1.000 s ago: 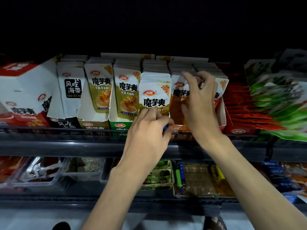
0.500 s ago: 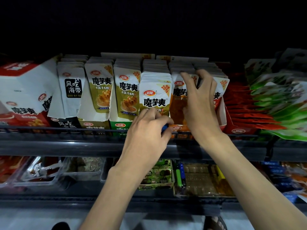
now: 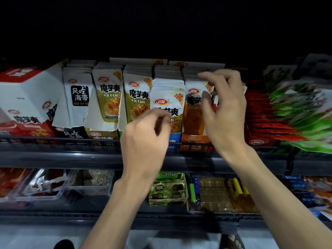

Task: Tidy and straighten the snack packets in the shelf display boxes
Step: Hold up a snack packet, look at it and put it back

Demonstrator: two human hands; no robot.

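A: Where do we have the packets?
B: On the top shelf (image 3: 53, 155), in a line of open display boxes. Each row runs front to back. The packets stand on end, long axis vertical, printed faces toward us, tops tipped slightly rearward.
A: Centre row?
B: An olive-and-white packet (image 3: 168, 105) fronts the blue display box (image 3: 175, 138). It sits lower than the olive packets (image 3: 138, 99) to its left. It is upright and its text reads level.
A: Left hand?
B: The left hand (image 3: 145, 139) is raised before that packet's lower half. The grip is curled inward and blurred; we cannot tell whether it clamps the packet.
A: Right hand?
B: The right hand (image 3: 224, 112) is up in front of the orange packets (image 3: 193, 114) in the orange display box (image 3: 195, 139). Grip apart, fingers loosely bent, thumb across the front packet's face. We see nothing clamped.
A: Neighbours?
B: Black-labelled seaweed packets (image 3: 79, 96) stand upright far left. On the right, red packets (image 3: 265, 119) and green packets (image 3: 305, 114) lie fanned, long axes near horizontal.
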